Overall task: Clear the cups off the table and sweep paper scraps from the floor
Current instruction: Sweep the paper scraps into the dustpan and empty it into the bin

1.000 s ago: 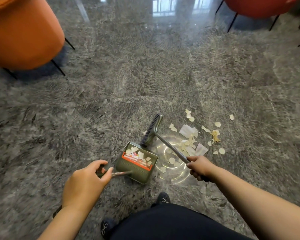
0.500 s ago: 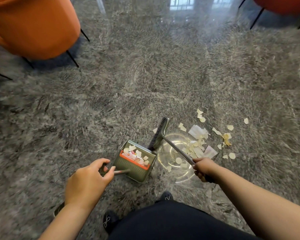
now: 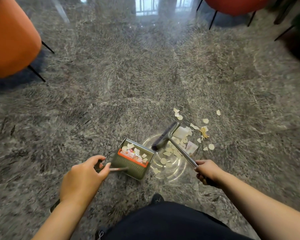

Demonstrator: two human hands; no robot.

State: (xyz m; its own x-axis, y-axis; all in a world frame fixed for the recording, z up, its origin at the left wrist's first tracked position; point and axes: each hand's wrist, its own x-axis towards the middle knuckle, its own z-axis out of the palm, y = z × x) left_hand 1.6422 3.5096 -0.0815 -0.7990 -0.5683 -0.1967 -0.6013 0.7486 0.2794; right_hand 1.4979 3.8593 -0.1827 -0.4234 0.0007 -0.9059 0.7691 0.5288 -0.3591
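Grip the grey long-handled broom (image 3: 164, 137) in your right hand (image 3: 206, 172); your left hand (image 3: 83, 177) clasps the olive-green dustpan (image 3: 133, 158). Draw the pale paper scraps (image 3: 182, 134), lying beside the pan, into its mouth with short strokes.

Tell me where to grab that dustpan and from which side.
Grip the dustpan by its thin handle, coming from the person's side, as the left hand does. The handle juts back toward the person, and the open mouth faces away toward the paper scraps.

Glossy stone floor (image 3: 145, 84) (paper scraps (image 3: 182, 134))
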